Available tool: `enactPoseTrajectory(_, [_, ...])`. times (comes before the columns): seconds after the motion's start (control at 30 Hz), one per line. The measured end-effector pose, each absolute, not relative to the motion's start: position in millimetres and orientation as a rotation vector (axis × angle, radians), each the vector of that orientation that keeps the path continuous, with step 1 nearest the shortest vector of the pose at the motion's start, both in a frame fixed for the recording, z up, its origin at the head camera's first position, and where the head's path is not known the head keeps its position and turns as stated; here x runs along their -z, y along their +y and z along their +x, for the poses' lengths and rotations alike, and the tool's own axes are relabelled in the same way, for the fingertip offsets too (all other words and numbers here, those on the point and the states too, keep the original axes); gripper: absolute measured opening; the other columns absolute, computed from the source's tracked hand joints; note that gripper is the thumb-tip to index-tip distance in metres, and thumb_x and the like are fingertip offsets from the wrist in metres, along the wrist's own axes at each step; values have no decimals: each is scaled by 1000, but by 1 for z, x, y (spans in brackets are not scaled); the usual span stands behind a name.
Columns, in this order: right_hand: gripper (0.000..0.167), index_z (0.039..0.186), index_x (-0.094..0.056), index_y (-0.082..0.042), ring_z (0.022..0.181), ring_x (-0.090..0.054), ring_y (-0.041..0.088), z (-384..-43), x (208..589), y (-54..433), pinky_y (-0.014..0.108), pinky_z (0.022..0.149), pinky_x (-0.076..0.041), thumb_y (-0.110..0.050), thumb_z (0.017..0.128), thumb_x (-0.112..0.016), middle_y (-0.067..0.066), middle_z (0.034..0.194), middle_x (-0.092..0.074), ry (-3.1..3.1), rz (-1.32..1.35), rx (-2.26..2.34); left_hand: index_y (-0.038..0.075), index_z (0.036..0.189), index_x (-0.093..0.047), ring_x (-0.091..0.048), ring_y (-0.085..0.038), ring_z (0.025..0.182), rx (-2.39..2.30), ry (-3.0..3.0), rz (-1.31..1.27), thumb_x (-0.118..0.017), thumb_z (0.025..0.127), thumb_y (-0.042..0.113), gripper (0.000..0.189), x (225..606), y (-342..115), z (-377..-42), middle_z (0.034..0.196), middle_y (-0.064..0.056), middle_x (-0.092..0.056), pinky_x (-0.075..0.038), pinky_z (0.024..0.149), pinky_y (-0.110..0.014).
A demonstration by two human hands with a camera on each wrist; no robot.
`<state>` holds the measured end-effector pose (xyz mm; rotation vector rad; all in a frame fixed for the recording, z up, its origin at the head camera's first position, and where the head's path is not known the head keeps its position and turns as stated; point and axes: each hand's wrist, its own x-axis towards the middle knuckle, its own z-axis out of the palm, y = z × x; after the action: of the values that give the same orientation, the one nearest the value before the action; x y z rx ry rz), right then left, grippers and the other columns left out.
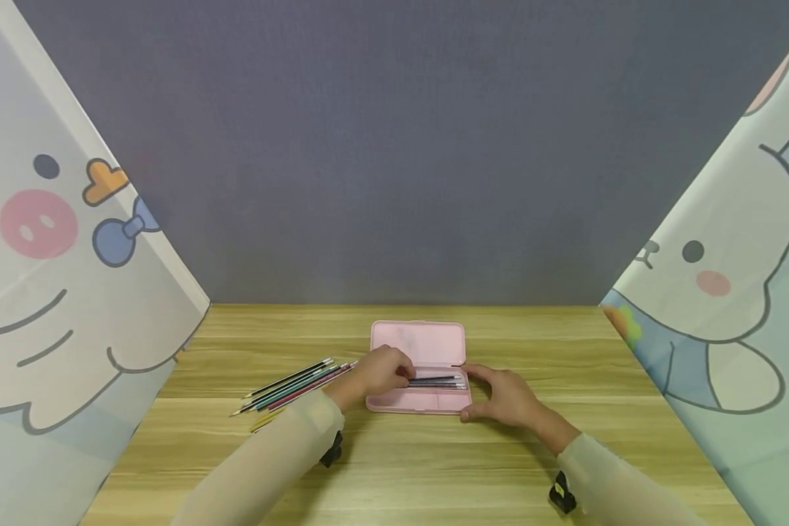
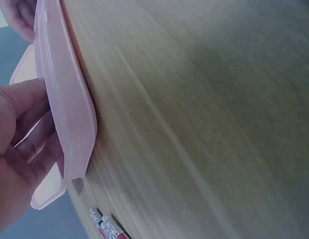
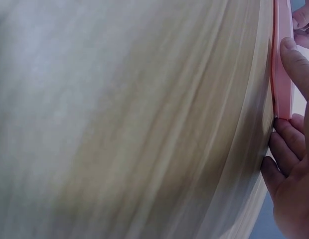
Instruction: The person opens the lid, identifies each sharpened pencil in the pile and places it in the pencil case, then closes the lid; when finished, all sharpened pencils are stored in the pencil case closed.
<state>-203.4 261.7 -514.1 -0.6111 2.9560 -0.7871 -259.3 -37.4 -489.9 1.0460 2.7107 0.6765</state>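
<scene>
A pink pencil case (image 1: 401,402) lies on the table with its lid (image 1: 427,340) raised at the back. Inside its rear compartment are several pencils (image 1: 440,385). My left hand (image 1: 384,369) reaches over the left part of the case, fingers curled down at a dark pencil (image 1: 437,378) that sticks out to their right. In the left wrist view, the case wall hides the tips of these fingers (image 2: 40,139). At the case's right end, my right hand (image 1: 509,398) holds it, thumb along the front side and fingers at the end and back corner.
Left of the case, several loose pencils (image 1: 292,387) lie slantwise on the wooden table (image 1: 421,475), partly behind my left forearm. A grey panel (image 1: 401,161) rises at the table's back. Printed cartoon panels (image 1: 59,292) stand on both sides.
</scene>
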Motion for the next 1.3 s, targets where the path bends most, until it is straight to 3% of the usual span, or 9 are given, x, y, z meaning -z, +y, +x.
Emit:
enactPoseTrajectory(0.4, [94, 143, -61, -23, 120, -66, 31, -204, 516, 261, 52, 98, -52, -66, 63, -89, 5, 135, -69, 2963, -576, 767, 6, 109, -79, -68, -8, 86, -1016, 2595, 982, -77, 91, 12, 19, 478, -62, -266, 96, 1, -77, -56, 77, -26])
enactPoseTrajectory(0.57, [94, 143, -61, -23, 119, -67, 32, -204, 516, 263, 53, 96, -53, -67, 64, -88, 6, 134, -69, 2976, -594, 761, 4, 118, -75, -67, -14, 94, -1214, 2482, 845, -76, 93, 13, 27, 461, -87, -268, 104, -5, -75, -56, 82, -32])
enactPoseTrajectory(0.77, [93, 141, -62, -23, 120, -66, 32, -203, 514, 263, 54, 97, -52, -65, 63, -89, 6, 134, -70, 2961, -606, 791, 0, 119, -74, -68, -17, 95, -1245, 2491, 815, -75, 93, 12, 28, 450, -128, -269, 103, -8, -75, -56, 83, -34])
enactPoseTrajectory(1.07, [94, 142, -61, -23, 121, -66, 32, -204, 511, 261, 53, 98, -52, -64, 63, -89, 6, 134, -69, 2944, -610, 774, -13, 119, -69, -69, -17, 91, -1341, 2405, 698, -73, 92, 1, 30, 471, -201, -271, 106, -27, -72, -57, 79, -26])
enactPoseTrajectory(1.3, [95, 142, -61, -21, 119, -67, 32, -206, 511, 262, 53, 96, -53, -68, 63, -88, 8, 132, -70, 2951, -634, 732, -14, 118, -68, -70, -20, 94, -1349, 2395, 652, -71, 94, 4, 30, 485, -241, -269, 108, -27, -72, -56, 80, -24])
